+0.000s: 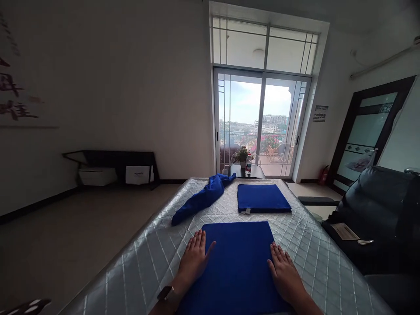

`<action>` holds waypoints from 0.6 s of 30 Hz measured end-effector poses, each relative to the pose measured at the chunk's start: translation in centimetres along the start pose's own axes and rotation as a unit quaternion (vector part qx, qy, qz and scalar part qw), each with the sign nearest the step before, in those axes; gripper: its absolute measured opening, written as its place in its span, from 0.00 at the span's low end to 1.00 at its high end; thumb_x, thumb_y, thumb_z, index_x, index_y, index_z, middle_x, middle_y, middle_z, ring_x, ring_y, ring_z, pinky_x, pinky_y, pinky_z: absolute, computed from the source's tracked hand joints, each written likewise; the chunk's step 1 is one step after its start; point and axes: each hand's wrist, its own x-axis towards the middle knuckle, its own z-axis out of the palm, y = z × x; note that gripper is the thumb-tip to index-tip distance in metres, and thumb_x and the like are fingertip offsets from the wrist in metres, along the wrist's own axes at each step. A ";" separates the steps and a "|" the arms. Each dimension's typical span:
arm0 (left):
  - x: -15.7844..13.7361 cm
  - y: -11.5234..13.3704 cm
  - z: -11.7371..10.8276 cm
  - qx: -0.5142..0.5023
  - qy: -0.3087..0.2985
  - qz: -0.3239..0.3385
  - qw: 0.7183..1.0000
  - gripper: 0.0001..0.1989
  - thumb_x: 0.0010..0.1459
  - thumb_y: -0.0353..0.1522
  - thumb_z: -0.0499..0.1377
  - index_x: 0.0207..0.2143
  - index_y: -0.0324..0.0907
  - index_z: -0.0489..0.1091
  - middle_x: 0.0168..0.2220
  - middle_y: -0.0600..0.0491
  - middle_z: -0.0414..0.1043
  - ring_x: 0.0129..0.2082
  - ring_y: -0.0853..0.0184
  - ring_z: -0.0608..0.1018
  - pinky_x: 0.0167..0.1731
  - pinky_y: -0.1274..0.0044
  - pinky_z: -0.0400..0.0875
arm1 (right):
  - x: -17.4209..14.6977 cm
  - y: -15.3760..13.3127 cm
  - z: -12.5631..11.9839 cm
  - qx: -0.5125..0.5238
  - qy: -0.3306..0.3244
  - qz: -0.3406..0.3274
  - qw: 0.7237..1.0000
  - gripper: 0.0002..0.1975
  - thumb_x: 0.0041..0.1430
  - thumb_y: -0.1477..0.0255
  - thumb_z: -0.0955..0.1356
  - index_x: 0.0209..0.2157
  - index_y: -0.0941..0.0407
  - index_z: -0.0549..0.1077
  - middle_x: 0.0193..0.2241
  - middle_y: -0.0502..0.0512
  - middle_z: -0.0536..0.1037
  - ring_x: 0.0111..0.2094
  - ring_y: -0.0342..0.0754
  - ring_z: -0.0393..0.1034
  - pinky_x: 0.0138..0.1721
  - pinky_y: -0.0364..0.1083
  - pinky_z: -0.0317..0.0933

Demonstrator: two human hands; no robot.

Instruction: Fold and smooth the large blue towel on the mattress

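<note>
A flat blue cushion [241, 267] lies in front of me on a quilted silver cover [138, 267]. My left hand [195, 256] rests along its left edge, fingers stretched out and thumb reaching over the top. At the right edge lies my right hand [284, 269], also flat with its fingers extended. Neither hand grips anything. Farther off is a second blue cushion [262, 197] with a small white tag at its near edge. Left of that, a crumpled blue cloth [205, 194] stretches diagonally across the cover.
A black armchair [377, 210] holding a brown card [345, 232] stands close on the right. Beyond the far end, a small table carries a plant [243, 155] and a water bottle [248, 164]. A dark low rack [118, 159] sits by the left wall.
</note>
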 end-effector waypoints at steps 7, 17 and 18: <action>-1.6 11.5 -1.6 -0.065 -0.088 0.171 0.979 0.36 0.70 0.52 0.39 0.71 0.40 0.52 0.72 0.43 0.53 0.72 0.54 0.57 0.69 0.57 0.57 | 0.0 0.0 -0.2 0.015 0.006 -0.004 1.000 0.33 0.71 0.60 0.49 0.72 0.60 0.50 0.72 0.53 0.48 0.73 0.51 0.38 0.72 0.55 0.37; -1.5 18.8 0.5 -0.120 -0.130 0.214 0.961 0.36 0.71 0.49 0.34 0.71 0.37 0.50 0.73 0.43 0.48 0.73 0.58 0.52 0.71 0.61 0.52 | 0.4 0.7 0.8 -0.003 0.017 -0.026 1.000 0.33 0.69 0.62 0.51 0.71 0.59 0.53 0.72 0.53 0.48 0.73 0.52 0.39 0.72 0.56 0.38; -1.6 17.3 0.2 -0.106 -0.135 0.204 0.964 0.36 0.71 0.49 0.34 0.71 0.36 0.49 0.73 0.43 0.48 0.73 0.58 0.51 0.71 0.60 0.52 | 0.3 0.6 0.6 -0.004 0.018 -0.024 1.000 0.33 0.69 0.62 0.50 0.71 0.60 0.52 0.72 0.54 0.48 0.73 0.52 0.39 0.72 0.56 0.38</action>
